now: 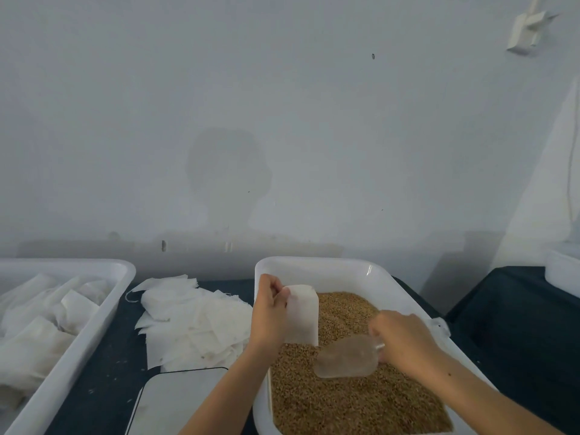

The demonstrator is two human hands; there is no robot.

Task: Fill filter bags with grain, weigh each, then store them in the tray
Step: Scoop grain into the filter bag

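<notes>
My left hand (270, 312) pinches the top of a white filter bag (303, 315) and holds it upright over the grain (351, 400). The brown grain fills a white tub (317, 266) at the right. My right hand (405, 343) grips the handle of a clear plastic scoop (345, 359); the scoop lies on the grain just right of the bag, its mouth pointing left. A white tray (103, 309) at the left holds several white bags (40, 321).
A loose pile of flat filter bags (194, 321) lies on the dark table between tray and tub. A white scale platform (179, 400) sits at the front. A white container (563, 271) stands far right, by the wall.
</notes>
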